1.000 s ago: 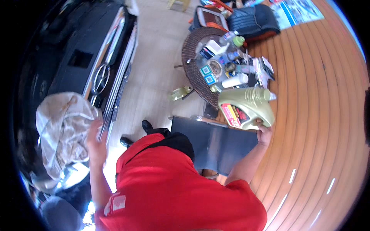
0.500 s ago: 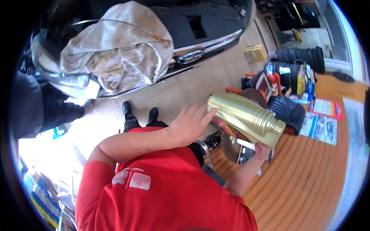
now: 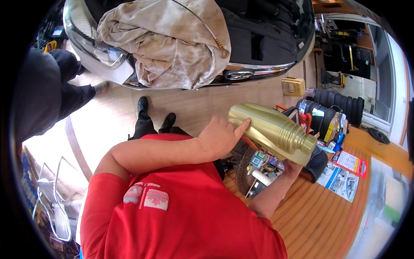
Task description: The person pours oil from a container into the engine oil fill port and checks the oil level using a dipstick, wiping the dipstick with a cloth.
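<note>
A gold plastic bottle (image 3: 268, 129) with a ribbed neck and a gold screw cap lies tilted in front of me, its cap toward the right. My right hand (image 3: 292, 167) grips it from below near the neck; most of those fingers are behind the bottle. My left hand (image 3: 222, 137) reaches across from the left, with one finger stretched out against the bottle's side near its base. The other fingers of that hand are partly bent and hold nothing.
A wooden table (image 3: 310, 220) stands at the right, with leaflets (image 3: 340, 181), small packages and a dark round woven item on it. Tyres (image 3: 338, 103) stand beyond it. Ahead is a car with its bonnet up, a stained cloth (image 3: 172, 47) over its front. Another person's leg (image 3: 73, 99) is at left.
My view has shifted, so the car now shows lower and further right. The left hand's fingers have drawn in, with one still stretched onto the bottle. My right hand keeps its hold.
</note>
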{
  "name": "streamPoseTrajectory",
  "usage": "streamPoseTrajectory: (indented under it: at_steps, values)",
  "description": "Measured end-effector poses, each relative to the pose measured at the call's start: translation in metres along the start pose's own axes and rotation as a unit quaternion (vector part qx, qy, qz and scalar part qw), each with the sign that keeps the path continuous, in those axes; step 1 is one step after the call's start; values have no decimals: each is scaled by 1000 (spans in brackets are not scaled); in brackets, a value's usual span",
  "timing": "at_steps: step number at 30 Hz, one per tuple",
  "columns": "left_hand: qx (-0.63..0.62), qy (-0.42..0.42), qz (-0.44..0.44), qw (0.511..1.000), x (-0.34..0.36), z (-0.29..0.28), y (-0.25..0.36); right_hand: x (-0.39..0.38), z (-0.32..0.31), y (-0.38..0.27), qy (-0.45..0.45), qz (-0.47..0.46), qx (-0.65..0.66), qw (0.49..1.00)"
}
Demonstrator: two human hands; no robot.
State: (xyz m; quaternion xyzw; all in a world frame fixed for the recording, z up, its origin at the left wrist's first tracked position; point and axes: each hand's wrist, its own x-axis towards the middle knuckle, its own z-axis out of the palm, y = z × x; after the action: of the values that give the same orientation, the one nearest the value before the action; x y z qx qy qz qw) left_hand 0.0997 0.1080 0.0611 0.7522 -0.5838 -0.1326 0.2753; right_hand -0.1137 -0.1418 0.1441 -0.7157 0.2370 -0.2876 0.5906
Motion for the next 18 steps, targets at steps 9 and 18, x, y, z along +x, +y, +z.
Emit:
streamPoseTrajectory:
  at_steps: [9,18]
  values:
    - [48,27,-24,998,2,0,-8,12,6,0,-22,10,-54,998]
    - [48,-6,-29,998,7,-10,-7,7,5,-7,-32,-3,-61,998]
